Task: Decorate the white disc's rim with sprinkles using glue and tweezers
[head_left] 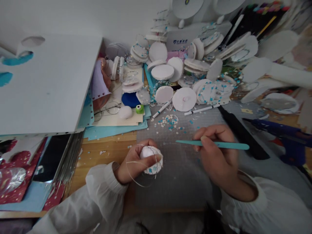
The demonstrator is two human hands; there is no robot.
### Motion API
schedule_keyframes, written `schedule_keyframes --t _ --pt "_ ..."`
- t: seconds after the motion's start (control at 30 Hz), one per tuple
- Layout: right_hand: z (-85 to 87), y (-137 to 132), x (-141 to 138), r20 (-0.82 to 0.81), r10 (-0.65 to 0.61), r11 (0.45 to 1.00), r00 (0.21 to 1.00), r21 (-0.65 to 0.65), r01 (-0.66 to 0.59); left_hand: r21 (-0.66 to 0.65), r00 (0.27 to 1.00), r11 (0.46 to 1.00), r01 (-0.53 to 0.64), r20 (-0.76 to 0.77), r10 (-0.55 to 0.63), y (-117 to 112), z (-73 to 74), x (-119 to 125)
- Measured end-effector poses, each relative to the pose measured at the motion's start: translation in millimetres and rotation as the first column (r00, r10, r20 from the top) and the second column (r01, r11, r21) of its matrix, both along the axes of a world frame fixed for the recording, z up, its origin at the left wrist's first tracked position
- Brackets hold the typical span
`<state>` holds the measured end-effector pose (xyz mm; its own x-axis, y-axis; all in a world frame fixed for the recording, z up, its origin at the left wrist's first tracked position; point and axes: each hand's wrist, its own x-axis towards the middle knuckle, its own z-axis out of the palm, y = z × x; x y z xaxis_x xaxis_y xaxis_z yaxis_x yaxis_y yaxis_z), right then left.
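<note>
My left hand (136, 159) is closed around a small white round piece (145, 151) with blue and white bits and thin wire on its edge. A loose wire loop (138, 185) hangs out below it. Pinched in my right hand (216, 156) is a pair of teal tweezers (234, 145), its pointed tip turned left, apart from the white piece. Tiny blue and white flower shapes (170, 122) lie scattered on the grey cutting mat (175, 185) beyond both hands. Fingers of my left hand partly cover the white piece.
Many white discs (162, 71) with beaded wires are heaped at the back. A blue glue gun (290, 136) and a long black object (243, 133) lie to the right. Two white pens (201, 110) and a green punch (139, 109) are nearby. A large white board (48, 81) stands left.
</note>
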<state>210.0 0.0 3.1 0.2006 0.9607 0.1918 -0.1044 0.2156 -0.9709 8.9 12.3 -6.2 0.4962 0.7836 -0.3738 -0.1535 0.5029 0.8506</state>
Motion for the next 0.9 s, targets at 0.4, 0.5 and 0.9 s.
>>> schedule_keyframes --t 0.4,0.5,0.9 --pt "-3.7 10 7 0.027 -0.061 0.996 0.998 0.066 0.059 -0.011 0.992 1.0 -0.02 0.125 0.021 -1 -3.2 1" --pt "-2.5 9 6 0.023 -0.039 0.998 0.999 0.05 0.037 -0.01 0.998 1.0 -0.023 0.055 0.023 -1 -3.6 1" --pt "1.9 -2 6 0.269 0.129 0.989 0.954 0.04 -0.145 -0.039 0.997 0.999 -0.034 0.073 0.037 1 -6.5 0"
